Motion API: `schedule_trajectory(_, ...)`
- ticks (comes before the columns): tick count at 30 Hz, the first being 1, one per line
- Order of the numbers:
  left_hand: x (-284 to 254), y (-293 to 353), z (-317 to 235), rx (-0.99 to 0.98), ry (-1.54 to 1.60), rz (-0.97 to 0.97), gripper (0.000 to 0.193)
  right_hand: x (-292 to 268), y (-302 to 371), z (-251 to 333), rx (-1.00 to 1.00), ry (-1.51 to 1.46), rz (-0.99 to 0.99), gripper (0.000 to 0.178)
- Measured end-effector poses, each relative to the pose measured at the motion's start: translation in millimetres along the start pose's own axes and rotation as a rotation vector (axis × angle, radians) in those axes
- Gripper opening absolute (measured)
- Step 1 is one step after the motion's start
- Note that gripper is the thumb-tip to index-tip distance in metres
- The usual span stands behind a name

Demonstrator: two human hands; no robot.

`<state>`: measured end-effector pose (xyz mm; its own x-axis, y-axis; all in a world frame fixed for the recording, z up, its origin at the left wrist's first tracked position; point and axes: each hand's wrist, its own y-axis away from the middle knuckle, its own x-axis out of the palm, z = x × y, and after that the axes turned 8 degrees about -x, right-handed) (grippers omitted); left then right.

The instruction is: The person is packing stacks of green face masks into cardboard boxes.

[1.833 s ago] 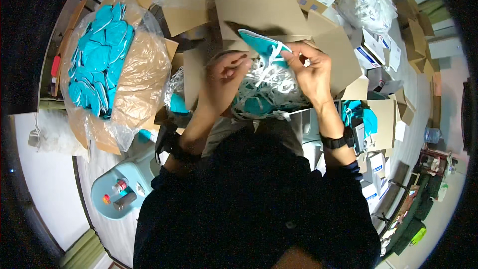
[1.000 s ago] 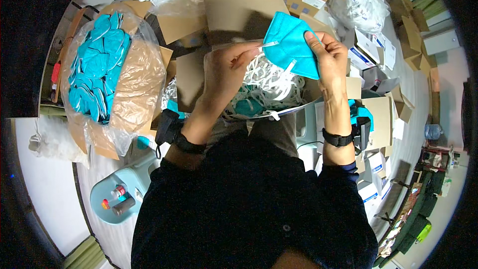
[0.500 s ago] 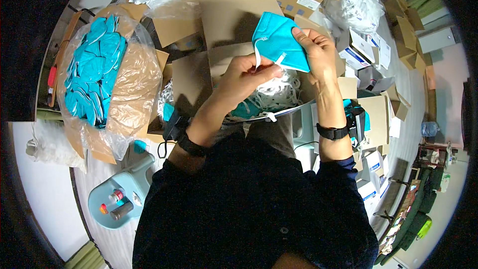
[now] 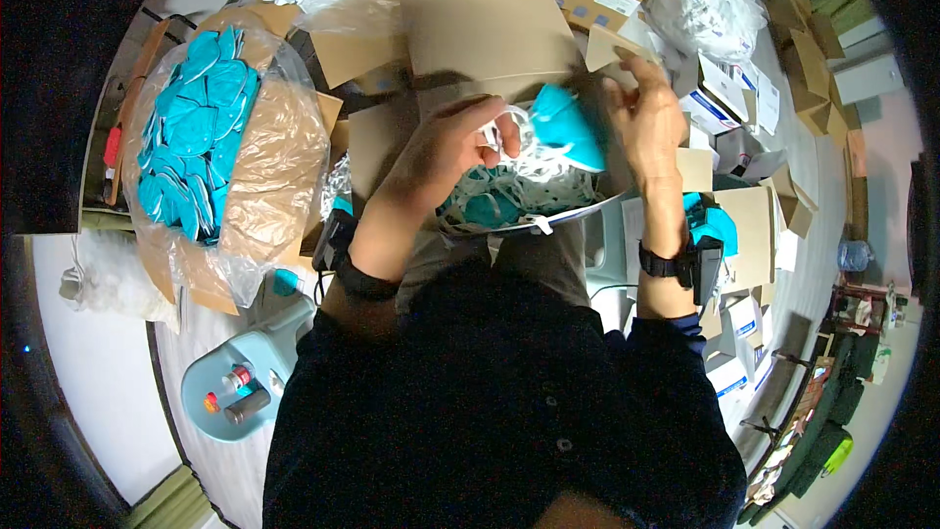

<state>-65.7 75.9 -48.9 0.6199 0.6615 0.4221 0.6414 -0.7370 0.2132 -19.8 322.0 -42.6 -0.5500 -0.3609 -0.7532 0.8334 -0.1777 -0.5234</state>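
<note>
With my left hand (image 4: 475, 132) I pinch a thin white elastic strap (image 4: 516, 120) between my thumb and curled fingers, above an open brown cardboard box (image 4: 490, 24) in front of me. A teal fabric mask with a pointed outline (image 4: 563, 127) is just to the right of that grip, over the box's contents; it is blurred, and I cannot tell whether the strap I hold belongs to it. My right hand (image 4: 646, 113) is beside the mask on its other side, thumb and fingers spread apart, with a narrow gap between them and the teal fabric. I wear a black band on each wrist.

Below my hands, the box holds a tangled heap of white elastic straps (image 4: 543, 174) and more teal fabric masks (image 4: 490, 209) among them. To my left is a large clear plastic bag (image 4: 274, 162) spread over brown cardboard, with a big pile of teal masks (image 4: 201, 122) at it. Nearer to me on that side, a pale blue plastic stool (image 4: 208, 421) bears a small clear bottle with a red band (image 4: 235, 376) and a dark grey cylinder (image 4: 247, 407). To my right are a white carton with a blue stripe (image 4: 710, 111) and, closer in, another teal bundle (image 4: 720, 225) beside an open cardboard box (image 4: 749, 235)
</note>
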Motion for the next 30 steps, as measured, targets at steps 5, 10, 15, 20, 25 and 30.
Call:
schedule_trajectory(5, 10.9, -1.0, 1.8, -0.076, -0.042, 0.056, 0.032, 4.8, 5.8, 54.0, 0.192, -1.073, 0.495, 0.034)
schedule_trajectory(10, 11.4, 4.0, 3.9, -0.085, -0.274, -0.028, 0.034, 15.6, 16.4, 42.0, 0.142, -1.074, 0.506, 0.011)
schedule_trajectory(15, 20.7, 6.8, 9.0, -0.077, -0.342, -0.084, 0.036, 16.5, 7.5, 32.4, 0.026, -0.716, 0.262, 0.009)
schedule_trajectory(20, 17.1, 16.7, 12.0, -0.108, -0.418, -0.074, 0.037, 9.1, -5.7, -4.0, 0.078, -0.594, 0.181, 0.013)
schedule_trajectory(25, 5.8, 23.8, 19.8, -0.036, -0.518, -0.036, 0.036, 14.2, -5.4, -30.6, 0.166, -0.568, 0.129, 0.013)
schedule_trajectory(30, -2.7, 27.5, 21.1, -0.023, -0.680, -0.029, 0.035, 22.8, -5.4, -84.0, 0.105, -0.465, -0.079, 0.011)
